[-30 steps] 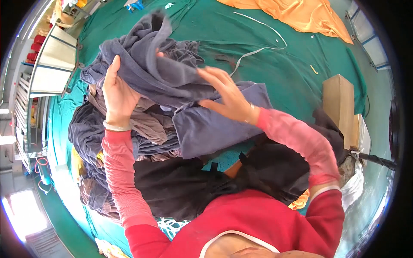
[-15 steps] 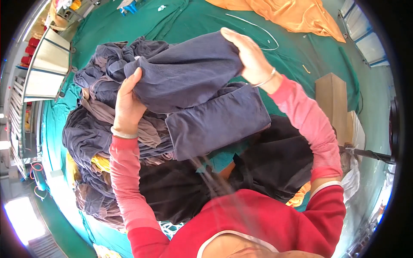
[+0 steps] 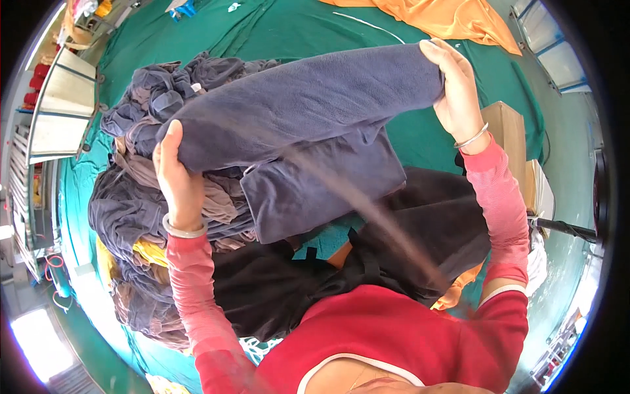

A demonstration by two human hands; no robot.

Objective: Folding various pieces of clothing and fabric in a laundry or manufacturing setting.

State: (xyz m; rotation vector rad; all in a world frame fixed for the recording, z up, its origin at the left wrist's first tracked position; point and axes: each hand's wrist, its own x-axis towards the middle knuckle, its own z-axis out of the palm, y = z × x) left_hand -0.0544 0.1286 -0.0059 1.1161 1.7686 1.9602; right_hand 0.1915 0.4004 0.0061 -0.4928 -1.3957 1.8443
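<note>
While left grip (image 3: 180,187) and right grip (image 3: 457,92) clamp its ends, the matte blue-grey cloth (image 3: 308,98) arches, softly creased.

Across the top and middle of the frame, wrinkled green sheeting (image 3: 282,33) over the floor, bleached by glare at left. Down the right side, smooth grey-green floor (image 3: 567,148). At upper left, a white-panelled frame (image 3: 62,111), with a slatted rack (image 3: 18,197) below; at upper right, blue-framed white panels (image 3: 554,49). At lower left, a glaring white opening (image 3: 42,345), window or doorway unclear.
</note>
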